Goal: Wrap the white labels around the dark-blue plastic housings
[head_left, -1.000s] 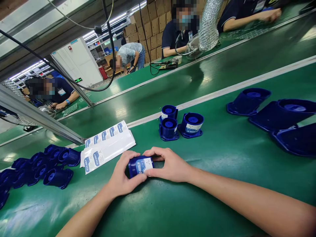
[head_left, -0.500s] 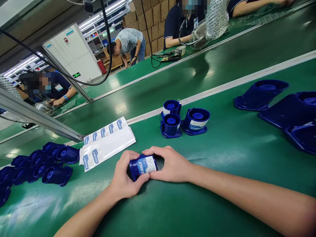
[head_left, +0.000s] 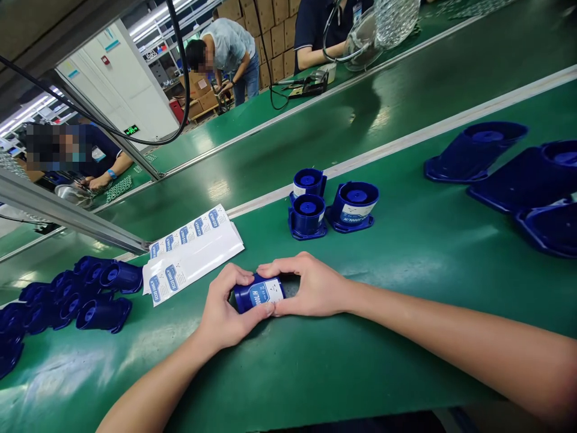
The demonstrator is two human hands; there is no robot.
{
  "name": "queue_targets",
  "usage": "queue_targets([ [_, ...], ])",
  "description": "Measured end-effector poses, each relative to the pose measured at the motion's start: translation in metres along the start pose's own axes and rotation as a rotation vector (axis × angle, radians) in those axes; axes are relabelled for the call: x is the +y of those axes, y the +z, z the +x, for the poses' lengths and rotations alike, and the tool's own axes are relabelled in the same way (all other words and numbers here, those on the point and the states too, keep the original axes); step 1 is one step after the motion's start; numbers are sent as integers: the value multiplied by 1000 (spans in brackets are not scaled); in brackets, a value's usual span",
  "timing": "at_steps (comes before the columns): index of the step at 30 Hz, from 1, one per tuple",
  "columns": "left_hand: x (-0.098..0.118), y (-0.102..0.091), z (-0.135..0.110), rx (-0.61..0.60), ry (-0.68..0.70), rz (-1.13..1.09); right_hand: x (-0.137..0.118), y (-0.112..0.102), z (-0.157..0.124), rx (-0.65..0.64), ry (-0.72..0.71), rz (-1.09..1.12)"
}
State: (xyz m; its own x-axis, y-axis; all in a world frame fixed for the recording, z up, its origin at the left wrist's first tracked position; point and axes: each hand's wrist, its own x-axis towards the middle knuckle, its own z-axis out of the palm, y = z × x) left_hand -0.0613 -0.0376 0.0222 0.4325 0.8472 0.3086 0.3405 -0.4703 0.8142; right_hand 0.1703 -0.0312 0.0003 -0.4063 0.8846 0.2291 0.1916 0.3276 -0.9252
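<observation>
In the head view, the blue housing (head_left: 253, 294) was tipped on its side between both hands, above the near part of the green bench (head_left: 360, 373); whether it touched the surface could not be told. The fingers of the left hand (head_left: 220, 313) curled around it, concealing its left end, while those of the right hand (head_left: 315, 288) gripped its upper and lower edges. Its white-and-blue label (head_left: 269, 291) was only partly legible. Beyond stood three upright labelled housings (head_left: 308, 218), the rear one half hidden. Overlapping label sheets (head_left: 202, 261) lay to the left, their print too small to read. The leftmost cluster of housings (head_left: 99, 314) and the housings at right (head_left: 478, 156) ran past the frame's edges. The head of a co-worker (head_left: 308, 36) was cut off at the top.
</observation>
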Motion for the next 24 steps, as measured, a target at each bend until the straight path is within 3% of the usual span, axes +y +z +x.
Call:
queue_targets([
  [10,8,0,4,2,-90,-11,8,-5,10,-74,43,264],
  [17,13,2,6,23,-140,12,4,-12,15,-148,175,318],
  [24,18,2,8,26,-198,48,0,-12,20,-143,321,358],
])
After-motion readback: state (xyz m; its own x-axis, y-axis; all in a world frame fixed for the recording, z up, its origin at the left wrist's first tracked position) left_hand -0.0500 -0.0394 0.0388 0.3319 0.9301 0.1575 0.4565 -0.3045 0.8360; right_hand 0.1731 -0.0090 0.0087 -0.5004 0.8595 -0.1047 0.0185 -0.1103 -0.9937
